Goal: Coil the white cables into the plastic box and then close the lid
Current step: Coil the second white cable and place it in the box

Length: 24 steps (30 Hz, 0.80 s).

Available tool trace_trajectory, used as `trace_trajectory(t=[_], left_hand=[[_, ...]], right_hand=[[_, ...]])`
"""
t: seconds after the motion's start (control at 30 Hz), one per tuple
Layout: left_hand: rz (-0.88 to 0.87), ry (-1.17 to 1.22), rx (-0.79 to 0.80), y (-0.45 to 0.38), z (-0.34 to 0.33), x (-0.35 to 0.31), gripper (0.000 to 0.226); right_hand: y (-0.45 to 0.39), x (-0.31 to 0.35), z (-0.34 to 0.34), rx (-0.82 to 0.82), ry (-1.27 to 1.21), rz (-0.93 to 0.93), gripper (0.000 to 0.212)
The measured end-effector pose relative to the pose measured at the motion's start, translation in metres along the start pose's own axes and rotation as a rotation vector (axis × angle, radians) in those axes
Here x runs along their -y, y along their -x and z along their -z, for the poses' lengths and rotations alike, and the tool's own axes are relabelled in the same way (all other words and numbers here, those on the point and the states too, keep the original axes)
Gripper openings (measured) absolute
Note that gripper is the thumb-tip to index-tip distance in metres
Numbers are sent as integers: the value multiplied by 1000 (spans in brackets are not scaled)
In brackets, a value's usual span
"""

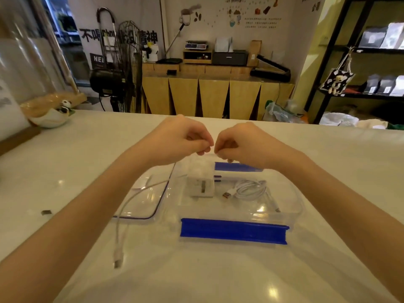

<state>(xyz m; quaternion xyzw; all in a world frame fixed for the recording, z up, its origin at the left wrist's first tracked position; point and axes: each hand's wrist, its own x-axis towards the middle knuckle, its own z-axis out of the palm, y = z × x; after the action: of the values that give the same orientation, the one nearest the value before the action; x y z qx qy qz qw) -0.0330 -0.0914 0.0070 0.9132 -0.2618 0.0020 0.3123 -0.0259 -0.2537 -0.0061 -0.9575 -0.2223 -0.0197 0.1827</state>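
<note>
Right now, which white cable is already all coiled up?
The coiled cable inside the plastic box, beside the charger. The other cable still trails loose across the table.

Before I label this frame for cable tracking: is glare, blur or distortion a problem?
Head view: lamp glare spots on the table; the loose cable and its plug are motion-blurred; reflections wash out the clear box and lid; wide-angle bending at the edges.
</note>
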Motion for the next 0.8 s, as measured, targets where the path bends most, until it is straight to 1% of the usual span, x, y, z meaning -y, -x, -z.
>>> trace_trajectory(t=[0.1,0.17,0.3,0.37,0.47,0.57,0.67,0.73,0.8], left_hand=[[111,30,-75,20,20,26,10],[201,18,-100,33,27,46,10],[357,-27,-94,60,35,80,9],[430,-9,-76,74,33,90,13],[508,64,-40,89,20,100,24],[540,147,-58,96,11,105,25],[556,232,-35,99,9,107,22],[558,279,-1,99,8,105,20],[532,388,0,96,9,100,18]], right_hand=[[-24,16,-4,-12,-7,155,12],[-43,29,-8,27,-11,220,12],[-74,62,-26,213,-53,322,14],[-83,79,-39,323,-36,357,17],[-94,99,-61,497,112,397,25],[-99,108,-77,607,266,419,28],[-102,107,-81,594,264,428,23],[-102,105,-75,543,200,440,15],[-103,101,-64,464,119,442,9]])
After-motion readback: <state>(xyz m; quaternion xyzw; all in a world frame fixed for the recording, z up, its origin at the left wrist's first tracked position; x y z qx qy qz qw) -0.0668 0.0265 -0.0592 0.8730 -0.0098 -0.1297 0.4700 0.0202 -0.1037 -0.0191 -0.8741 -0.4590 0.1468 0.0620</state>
